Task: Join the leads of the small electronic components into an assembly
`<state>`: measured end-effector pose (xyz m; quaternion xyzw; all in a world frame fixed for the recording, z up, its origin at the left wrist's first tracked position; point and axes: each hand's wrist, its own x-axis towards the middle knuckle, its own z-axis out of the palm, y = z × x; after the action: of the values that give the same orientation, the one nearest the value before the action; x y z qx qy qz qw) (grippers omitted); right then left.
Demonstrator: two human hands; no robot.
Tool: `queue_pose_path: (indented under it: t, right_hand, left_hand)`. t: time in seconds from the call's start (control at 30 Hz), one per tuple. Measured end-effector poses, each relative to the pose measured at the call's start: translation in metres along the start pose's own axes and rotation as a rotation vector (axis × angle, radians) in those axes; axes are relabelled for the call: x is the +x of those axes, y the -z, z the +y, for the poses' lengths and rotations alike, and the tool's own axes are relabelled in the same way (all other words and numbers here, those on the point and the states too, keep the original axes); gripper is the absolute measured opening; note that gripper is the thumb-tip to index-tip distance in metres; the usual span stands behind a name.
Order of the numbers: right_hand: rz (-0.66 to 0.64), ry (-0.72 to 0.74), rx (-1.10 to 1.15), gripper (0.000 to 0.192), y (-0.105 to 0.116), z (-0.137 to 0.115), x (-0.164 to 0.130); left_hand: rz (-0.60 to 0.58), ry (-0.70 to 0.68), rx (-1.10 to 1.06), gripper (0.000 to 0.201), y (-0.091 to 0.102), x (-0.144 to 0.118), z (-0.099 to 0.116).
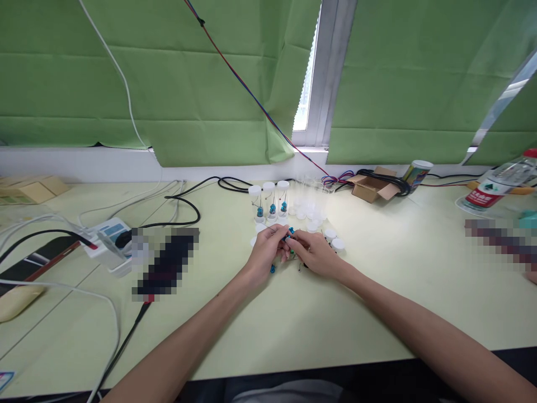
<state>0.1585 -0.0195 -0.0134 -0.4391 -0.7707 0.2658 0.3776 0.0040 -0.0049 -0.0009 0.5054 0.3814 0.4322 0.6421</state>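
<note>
My left hand (267, 247) and my right hand (318, 252) meet over the middle of the table, fingers pinched together around a small blue part (291, 230). Its exact kind is too small to make out, and the fingers cover much of it. Another small blue piece (273, 268) lies on the table beside my left hand. Just beyond the hands, three clear tubes with white caps (269, 186) stand upright, each with a blue piece and thin wires inside. To their right is a group of clear tubes (311, 201). Loose white caps (338, 244) lie near my right hand.
A dark phone-like device (168, 263) and a white power strip (107, 240) with cables are on the left. Behind stand an open cardboard box (369, 189) and a canister (417, 174). A plastic bottle (495, 182) is at the right. Red-blue wires (251, 95) hang across the green blinds.
</note>
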Motion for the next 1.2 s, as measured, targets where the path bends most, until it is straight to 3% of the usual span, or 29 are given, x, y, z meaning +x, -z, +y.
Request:
queue_pose_path:
  t: [1.2]
  right_hand:
    - [-0.015,0.022,-0.009,0.033,-0.0012,0.0014,-0.0010]
  left_hand:
    - [-0.003,-0.008,0.020,0.029,-0.0017,-0.0003,0.0005]
